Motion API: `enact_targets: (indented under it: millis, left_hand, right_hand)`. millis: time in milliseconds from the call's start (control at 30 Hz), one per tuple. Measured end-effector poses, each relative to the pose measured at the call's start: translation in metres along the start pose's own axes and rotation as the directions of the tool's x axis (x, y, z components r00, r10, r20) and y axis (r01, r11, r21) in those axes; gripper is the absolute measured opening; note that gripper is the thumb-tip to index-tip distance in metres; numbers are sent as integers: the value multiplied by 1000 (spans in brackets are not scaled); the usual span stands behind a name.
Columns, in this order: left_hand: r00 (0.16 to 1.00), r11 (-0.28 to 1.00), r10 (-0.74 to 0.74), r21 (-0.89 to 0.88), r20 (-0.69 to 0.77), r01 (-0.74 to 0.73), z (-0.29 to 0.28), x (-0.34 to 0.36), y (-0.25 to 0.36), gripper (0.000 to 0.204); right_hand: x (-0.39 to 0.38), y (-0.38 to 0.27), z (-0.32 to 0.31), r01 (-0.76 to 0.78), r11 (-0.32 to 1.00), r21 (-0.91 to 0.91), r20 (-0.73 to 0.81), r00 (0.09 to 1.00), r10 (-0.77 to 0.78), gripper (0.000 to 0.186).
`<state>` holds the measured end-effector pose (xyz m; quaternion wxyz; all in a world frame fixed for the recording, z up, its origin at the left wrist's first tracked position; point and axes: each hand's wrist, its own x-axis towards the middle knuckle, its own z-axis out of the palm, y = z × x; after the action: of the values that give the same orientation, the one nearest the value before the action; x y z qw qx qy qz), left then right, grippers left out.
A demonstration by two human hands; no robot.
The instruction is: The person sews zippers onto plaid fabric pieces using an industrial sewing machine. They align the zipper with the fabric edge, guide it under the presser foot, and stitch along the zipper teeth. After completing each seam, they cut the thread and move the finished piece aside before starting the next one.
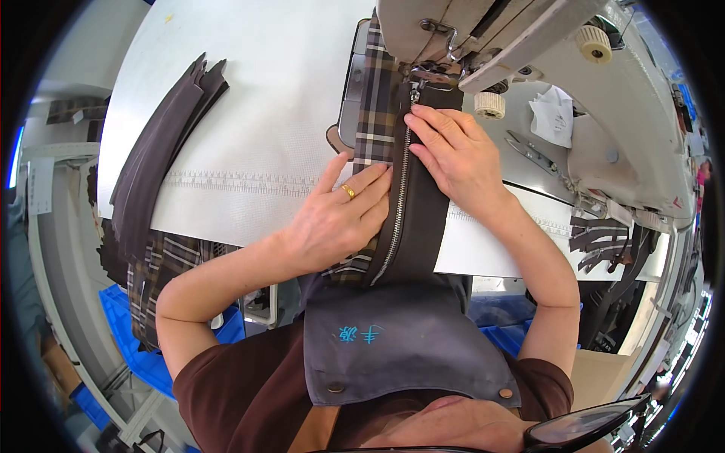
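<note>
A dark brown strip with a metal zipper (399, 198) runs lengthwise along a plaid fabric piece (375, 121). Both reach from under the sewing machine's presser foot (436, 73) to the table's front edge, and the zipper's pull lies just in front of the foot. My left hand (336, 219), with a ring on one finger, rests on the plaid fabric, fingers stretched and tips against the zipper strip's left edge. Over the strip's right side lies my right hand (461, 158), its fingers extended and the tips touching the zipper tape near the foot. The needle's tip is hard to make out.
A stack of dark fabric strips (168, 143) lies on the left of the white table (249, 98), plaid pieces (151, 272) hanging below. At right are thread snips (531, 151), white crumpled paper (552, 115) and several zipper pieces (600, 238). A blue bin (128, 332) stands below left.
</note>
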<state>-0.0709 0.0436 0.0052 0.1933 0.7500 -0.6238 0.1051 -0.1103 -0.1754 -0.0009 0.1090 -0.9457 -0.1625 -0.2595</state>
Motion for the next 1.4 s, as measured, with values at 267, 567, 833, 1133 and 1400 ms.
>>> enact_targets:
  millis: [267, 567, 833, 1133, 1400]
  left_hand:
    - [981, 991, -47, -134, -187, 22, 17, 42, -57, 21]
    - [994, 998, -14, 56, -104, 20, 27, 52, -67, 27]
    - [979, 1000, -20, 14, -203, 23, 32, 49, -72, 19]
    - [904, 789, -381, 442, -192, 427, -60, -62, -110, 19]
    - [442, 494, -869, -342, -223, 799, -99, -144, -162, 29]
  right_hand:
    - [0, -3, -2, -21, 1000, -4, 68, 997, 21, 38]
    - [-1, -1, -3, -29, 1000, -3, 80, 996, 29, 37]
    - [3, -1, -2, -34, 999, 36, 135, 990, 29, 42]
    - [0, -2, -5, -22, 1000, 21, 110, 994, 20, 40]
    - [3, -3, -5, 5, 999, 39, 92, 996, -8, 39]
